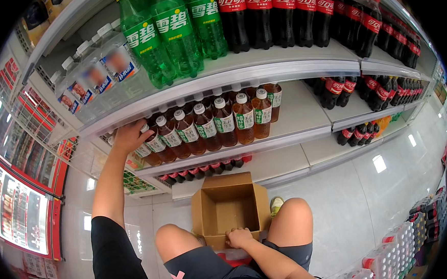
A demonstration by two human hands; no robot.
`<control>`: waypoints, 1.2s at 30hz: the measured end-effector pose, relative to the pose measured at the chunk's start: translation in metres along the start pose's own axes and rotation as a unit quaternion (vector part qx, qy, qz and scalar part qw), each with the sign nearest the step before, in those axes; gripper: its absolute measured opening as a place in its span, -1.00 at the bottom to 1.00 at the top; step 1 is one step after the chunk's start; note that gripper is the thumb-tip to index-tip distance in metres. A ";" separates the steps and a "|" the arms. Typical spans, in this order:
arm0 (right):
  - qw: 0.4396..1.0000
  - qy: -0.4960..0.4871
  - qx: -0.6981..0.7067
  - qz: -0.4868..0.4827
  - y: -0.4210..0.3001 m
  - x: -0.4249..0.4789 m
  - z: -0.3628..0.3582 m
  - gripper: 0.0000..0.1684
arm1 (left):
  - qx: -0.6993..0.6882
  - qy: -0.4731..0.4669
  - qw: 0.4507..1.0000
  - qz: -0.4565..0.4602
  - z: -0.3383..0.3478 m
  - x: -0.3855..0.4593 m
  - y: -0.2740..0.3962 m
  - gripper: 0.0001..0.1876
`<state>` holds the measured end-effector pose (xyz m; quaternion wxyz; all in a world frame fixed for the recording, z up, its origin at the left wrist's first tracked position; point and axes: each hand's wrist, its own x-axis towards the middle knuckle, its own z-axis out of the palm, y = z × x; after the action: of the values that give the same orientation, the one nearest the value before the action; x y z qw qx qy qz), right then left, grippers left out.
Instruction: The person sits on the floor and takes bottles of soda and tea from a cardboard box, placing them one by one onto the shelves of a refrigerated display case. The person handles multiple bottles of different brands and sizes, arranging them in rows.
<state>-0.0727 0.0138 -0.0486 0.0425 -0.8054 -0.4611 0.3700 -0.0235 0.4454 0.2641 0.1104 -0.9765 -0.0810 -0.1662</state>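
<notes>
My left hand [132, 136] reaches to the left end of the middle shelf. Its thumb and fingers lie about the top of the end tea bottle [148, 156], though most of the fingers are hidden. Amber tea bottles [204, 132] with grey-white caps and green-and-white labels stand in a row to its right. Between my knees an open cardboard box [230, 209] sits with its flaps spread; no contents show inside. My right hand [239, 237] is curled over the near edge of that box.
Above are green Sprite bottles [172, 33], Coca-Cola bottles [261, 21] and clear water bottles [97, 68]. Small cola bottles [202, 171] line the bottom shelf. A wire rack [42, 122] and lit drinks cooler [21, 207] stand left. Wrapped bottle packs [389, 257] lie on the floor at right.
</notes>
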 end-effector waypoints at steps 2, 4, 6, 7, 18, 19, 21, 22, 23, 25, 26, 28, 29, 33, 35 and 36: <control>1.000 0.009 -0.001 -0.004 -0.001 0.000 0.002 -0.48 | 0.039 0.005 0.999 -0.005 -0.002 -0.003 0.001 -0.47; 1.000 0.010 -0.001 -0.006 0.000 -0.001 0.001 -0.49 | 0.057 -0.016 0.998 -0.028 -0.004 -0.005 0.007 -0.48; 1.000 0.009 -0.005 -0.009 -0.002 -0.003 -0.002 -0.50 | 0.084 0.003 0.996 -0.016 -0.007 -0.009 0.013 -0.49; 1.000 0.008 -0.009 -0.011 -0.003 -0.006 -0.008 -0.51 | 0.097 0.011 0.995 -0.010 -0.008 -0.013 0.015 -0.49; 1.000 0.013 -0.012 0.003 -0.002 -0.001 0.004 -0.51 | 0.053 0.115 0.991 0.037 -0.077 -0.079 0.067 -0.54; 1.000 0.006 -0.016 0.004 -0.002 -0.002 0.002 -0.49 | 0.049 0.104 0.993 0.041 -0.084 -0.085 0.077 -0.54; 1.000 -0.004 -0.021 0.006 -0.003 -0.003 0.000 -0.46 | 0.037 0.095 0.992 0.077 -0.087 -0.094 0.101 -0.54; 1.000 -0.008 -0.021 0.006 -0.003 -0.002 -0.001 -0.45 | 0.025 0.088 0.992 0.085 -0.082 -0.100 0.108 -0.53; 1.000 -0.011 -0.022 0.008 -0.002 -0.001 -0.004 -0.44 | 0.012 0.082 0.992 0.095 -0.077 -0.105 0.118 -0.53; 1.000 -0.015 -0.014 0.009 -0.002 -0.006 -0.019 -0.43 | -0.018 0.069 0.991 0.114 -0.066 -0.109 0.147 -0.51; 1.000 -0.017 -0.010 0.009 -0.002 -0.011 -0.030 -0.42 | -0.031 0.055 0.990 0.127 -0.056 -0.111 0.157 -0.52; 0.999 0.037 0.006 0.009 0.003 -0.034 -0.061 -0.40 | -0.057 0.031 0.985 0.157 -0.036 -0.111 0.181 -0.52; 0.998 0.061 0.015 0.005 0.006 -0.047 -0.075 -0.40 | -0.075 0.022 0.982 0.173 -0.027 -0.113 0.190 -0.51; 0.951 0.271 0.147 0.003 0.038 -0.098 -0.132 -0.44 | -0.114 -0.092 0.969 0.201 0.020 -0.120 0.225 -0.49; 0.904 0.387 0.176 0.044 0.067 -0.105 -0.144 -0.50 | -0.131 -0.143 0.953 0.233 0.040 -0.114 0.245 -0.49; 0.847 0.485 0.218 -0.005 0.094 -0.093 -0.133 -0.53 | -0.139 -0.161 0.941 0.262 0.056 -0.106 0.255 -0.49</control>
<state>0.0506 -0.0756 0.0605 0.4370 -0.8500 -0.2935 0.0224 -0.0557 0.2003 0.1277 -0.0016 -0.9825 0.1853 0.0181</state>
